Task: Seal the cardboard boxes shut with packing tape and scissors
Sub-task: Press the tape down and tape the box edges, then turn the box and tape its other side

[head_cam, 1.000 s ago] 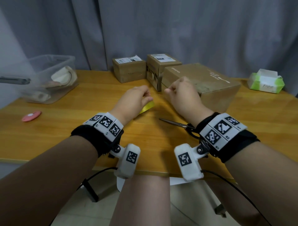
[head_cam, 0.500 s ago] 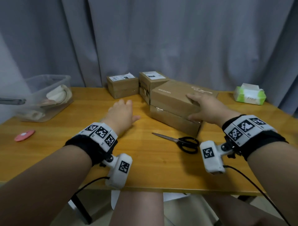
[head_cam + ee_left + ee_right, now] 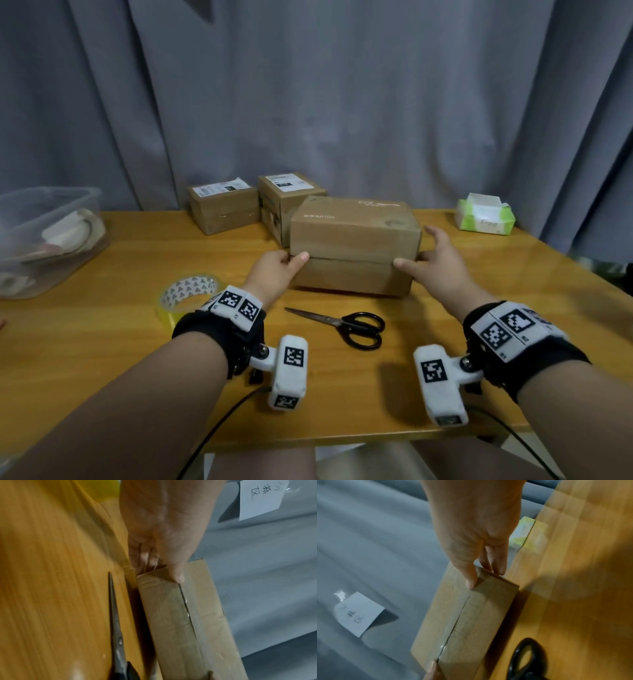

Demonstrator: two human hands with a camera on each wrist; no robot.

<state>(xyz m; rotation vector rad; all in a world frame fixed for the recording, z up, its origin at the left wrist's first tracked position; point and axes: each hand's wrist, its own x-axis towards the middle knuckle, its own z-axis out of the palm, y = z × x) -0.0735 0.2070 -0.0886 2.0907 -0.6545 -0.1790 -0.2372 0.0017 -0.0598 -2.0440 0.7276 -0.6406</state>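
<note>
Nearest the table edge the scissors (image 3: 346, 324) lie flat with the black handles to the right, so they look easy for the right hand to grab later. Left of them the tape roll (image 3: 187, 298) sits on the table (image 3: 102, 342), partly behind the left wrist. Just past the scissors is the big cardboard box (image 3: 354, 246), seam side facing the person. The left hand (image 3: 275, 270) grips its left end, thumb on the seam and fingers curled round the corner. The right hand (image 3: 435, 263) clasps the right end, thumb on the front face, fingers round the side. My guess is they're squaring it up for taping. Further back are two smaller boxes (image 3: 224, 209), a clear bin (image 3: 51, 240) far left and a tissue pack (image 3: 484, 216) far right.
</note>
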